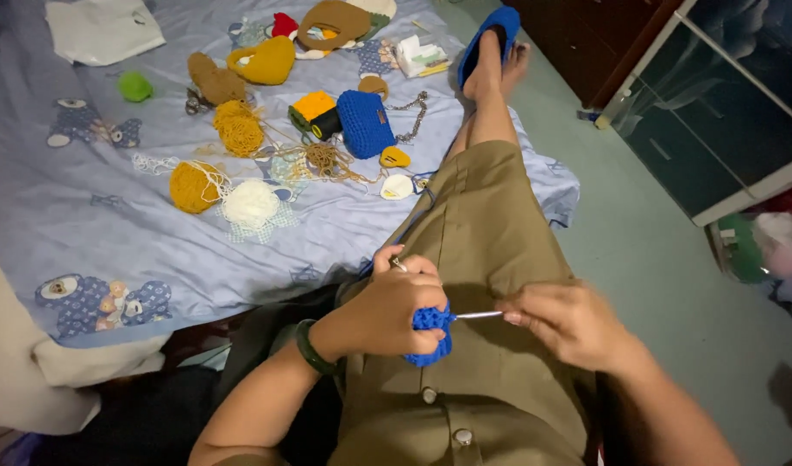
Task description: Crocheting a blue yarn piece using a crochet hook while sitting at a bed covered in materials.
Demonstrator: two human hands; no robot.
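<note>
1. The room is dim overall, with soft, even light falling from above onto the pale blue bedsheet [94,216], the brightest surface, in the left half of the frame.
2. Shadows are soft-edged; a dark patch lies on the olive garment [499,259] just above the hands, and the lower left corner sinks into near black.
3. The glass cabinet door [724,103] at upper right shows faint, cloudy reflections, no hard glare.
4. The metal crochet hook [478,315] catches a small bright glint.
5. Edges bend slightly, wide-angle style; the objects at far right look smeared and out of focus.
</note>
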